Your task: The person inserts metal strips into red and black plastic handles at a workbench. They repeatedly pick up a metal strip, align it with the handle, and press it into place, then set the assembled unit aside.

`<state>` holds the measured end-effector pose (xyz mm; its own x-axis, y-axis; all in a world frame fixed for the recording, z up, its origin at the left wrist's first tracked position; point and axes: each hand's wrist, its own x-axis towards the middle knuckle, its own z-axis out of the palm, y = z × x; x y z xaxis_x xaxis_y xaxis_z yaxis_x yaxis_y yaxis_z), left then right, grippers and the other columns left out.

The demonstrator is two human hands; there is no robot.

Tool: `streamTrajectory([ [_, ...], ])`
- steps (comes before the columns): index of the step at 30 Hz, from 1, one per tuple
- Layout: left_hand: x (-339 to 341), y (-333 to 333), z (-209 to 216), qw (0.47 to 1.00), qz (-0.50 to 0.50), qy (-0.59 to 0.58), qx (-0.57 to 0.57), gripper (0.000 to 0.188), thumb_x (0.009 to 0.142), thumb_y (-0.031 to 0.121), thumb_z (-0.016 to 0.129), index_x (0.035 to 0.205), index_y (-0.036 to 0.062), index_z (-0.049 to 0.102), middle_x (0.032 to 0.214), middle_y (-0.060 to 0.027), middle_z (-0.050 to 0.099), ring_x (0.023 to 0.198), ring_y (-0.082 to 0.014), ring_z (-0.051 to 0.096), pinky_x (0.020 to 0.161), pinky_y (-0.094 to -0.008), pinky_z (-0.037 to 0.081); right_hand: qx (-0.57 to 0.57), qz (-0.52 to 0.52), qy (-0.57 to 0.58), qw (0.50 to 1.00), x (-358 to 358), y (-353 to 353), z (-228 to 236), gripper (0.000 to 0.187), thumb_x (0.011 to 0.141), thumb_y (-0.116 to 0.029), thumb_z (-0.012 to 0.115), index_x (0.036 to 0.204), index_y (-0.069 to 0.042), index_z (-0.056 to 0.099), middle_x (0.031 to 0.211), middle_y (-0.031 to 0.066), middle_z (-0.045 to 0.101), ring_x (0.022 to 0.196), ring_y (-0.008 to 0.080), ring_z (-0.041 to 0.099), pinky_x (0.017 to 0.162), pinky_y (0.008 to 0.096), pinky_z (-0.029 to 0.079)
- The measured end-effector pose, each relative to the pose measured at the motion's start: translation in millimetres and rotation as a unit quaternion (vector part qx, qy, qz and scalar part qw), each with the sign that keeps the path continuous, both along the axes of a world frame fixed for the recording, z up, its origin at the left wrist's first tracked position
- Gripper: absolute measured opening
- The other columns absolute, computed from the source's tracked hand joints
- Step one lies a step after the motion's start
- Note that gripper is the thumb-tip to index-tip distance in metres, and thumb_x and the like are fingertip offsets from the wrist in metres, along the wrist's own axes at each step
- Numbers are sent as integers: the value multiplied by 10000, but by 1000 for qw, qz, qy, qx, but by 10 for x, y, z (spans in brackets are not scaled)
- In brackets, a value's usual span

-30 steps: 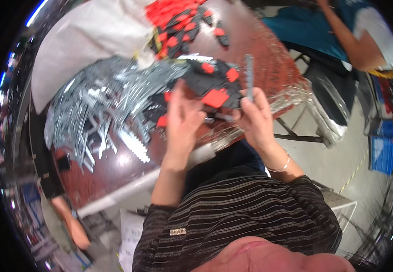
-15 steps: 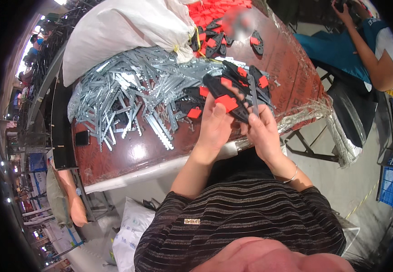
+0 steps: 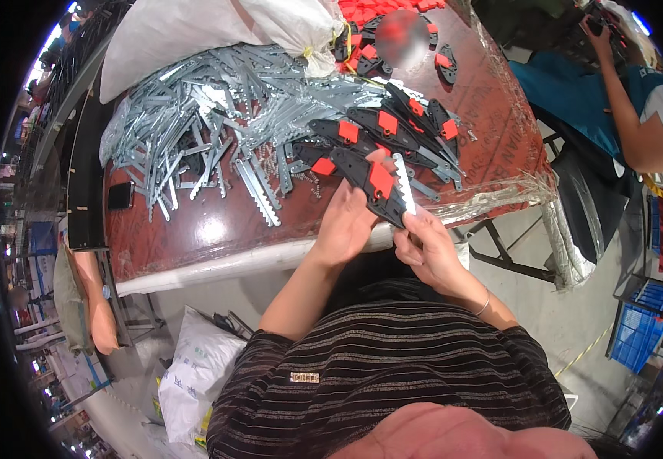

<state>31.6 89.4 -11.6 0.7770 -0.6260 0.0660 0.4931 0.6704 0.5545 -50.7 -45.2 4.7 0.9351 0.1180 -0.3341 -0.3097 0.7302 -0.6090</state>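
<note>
My left hand (image 3: 344, 229) is closed around a long black plastic part (image 3: 358, 170) with a red square tab (image 3: 381, 180) on it, above the table's near edge. A notched metal strip (image 3: 403, 182) is pinched near its lower end by my right hand (image 3: 432, 249). The strip stands alongside the black part, and my right fingertips are at that part's lower end. Whether the strip sits inside the part I cannot tell. Just beyond lie several similar black parts with red tabs (image 3: 387, 122), some with metal strips.
A large heap of loose metal strips (image 3: 193, 99) covers the red-brown table (image 3: 216, 249), with small springs (image 3: 306, 177) beside it. A white sack (image 3: 216, 30) lies behind. Red pieces (image 3: 358, 11) are piled at the back. Another person (image 3: 626, 115) is at the right.
The black part and strip have come lower in the picture, with the strip now turned to show its notched edge. The whole view has shifted slightly.
</note>
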Motion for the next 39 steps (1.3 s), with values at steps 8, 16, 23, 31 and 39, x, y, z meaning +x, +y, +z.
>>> streamTrajectory([
  [8,77,16,-113,999,42,23,-19,587,891,279,573,1355,17,327,1276,-102,482,1162,-231,484,1003,-388,387,-60,4,-20,998,40,-31,-9,191,980,-238,390,986,-52,433,653,89,557,412,39,310,400,194,237],
  [16,315,88,-123,979,80,154,-103,503,893,283,564,1294,29,397,1232,-79,505,1171,-225,475,1048,-389,357,-265,90,-28,960,-103,-327,45,227,976,-222,363,978,-35,491,565,27,503,423,59,384,419,181,277],
  [23,427,66,-134,986,83,117,-90,471,879,330,577,1238,49,462,1185,-61,538,1205,-226,434,1042,-511,309,-243,113,-34,963,-72,-340,122,214,964,-200,416,956,-11,517,522,-11,442,430,52,383,425,183,279],
  [31,432,61,-148,989,70,95,-91,458,859,312,598,1220,55,481,1140,-65,574,1159,-222,486,1082,-516,255,-227,143,-13,963,-20,-366,218,196,961,-176,417,953,-12,525,521,-19,428,418,48,364,404,186,251],
  [39,269,-88,-43,997,3,21,-74,492,854,336,603,1232,56,458,1151,-60,566,1144,-217,502,1099,-501,247,-192,62,-38,979,75,-230,172,146,944,-145,467,1007,-16,496,568,-22,426,433,46,344,395,188,246],
])
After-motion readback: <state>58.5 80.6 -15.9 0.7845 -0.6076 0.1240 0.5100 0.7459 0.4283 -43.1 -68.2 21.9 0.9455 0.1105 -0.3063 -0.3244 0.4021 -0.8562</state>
